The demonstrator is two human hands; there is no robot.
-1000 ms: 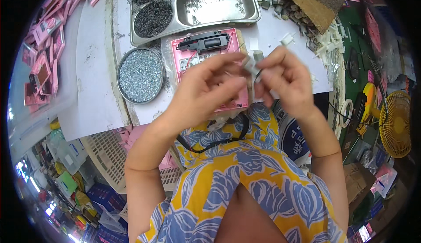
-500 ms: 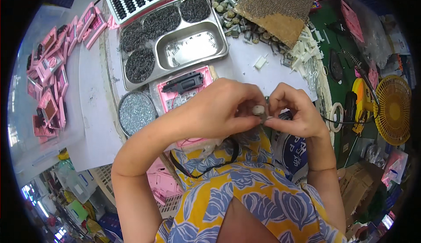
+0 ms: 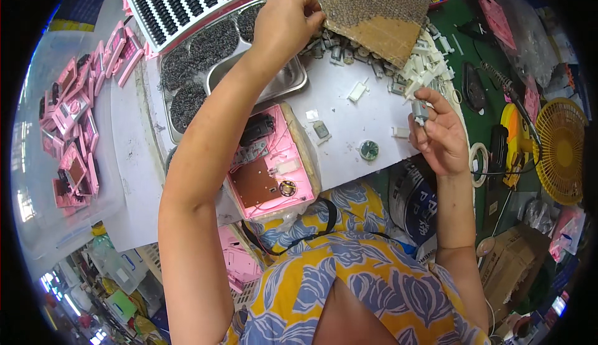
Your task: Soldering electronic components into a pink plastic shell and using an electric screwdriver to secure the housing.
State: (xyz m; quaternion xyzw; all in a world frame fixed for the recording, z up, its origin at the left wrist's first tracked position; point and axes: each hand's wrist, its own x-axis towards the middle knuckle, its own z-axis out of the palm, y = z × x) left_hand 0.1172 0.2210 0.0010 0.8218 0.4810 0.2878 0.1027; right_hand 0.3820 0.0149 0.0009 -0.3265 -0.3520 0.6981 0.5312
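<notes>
My left hand (image 3: pixel 288 24) reaches over the steel tray to the heap of small motors (image 3: pixel 341 51), beside the edge of a brown cardboard piece (image 3: pixel 380 15). Its fingers are curled together and partly hidden, and what they hold, if anything, does not show. On the right, my right hand (image 3: pixel 441 139) pinches a small grey motor (image 3: pixel 420 112) above the table edge. In front of me lies an open pink plastic case (image 3: pixel 301 180) with a black module (image 3: pixel 256 129), a white part (image 3: pixel 287 167), wires and a brown panel in it.
A compartmented steel tray (image 3: pixel 301 83) holds dark small parts. Behind it stands a white rack (image 3: pixel 134 9) of black pieces. White plastic parts (image 3: pixel 430 65) lie at the right, near a green round piece (image 3: pixel 369 151). Pink cases (image 3: pixel 71 105) fill the far left; a yellow fan (image 3: pixel 560 152) stands right.
My hands were together over the front of the table. The left has moved up and away to the motor heap; the right has drawn off to the right with a motor.
</notes>
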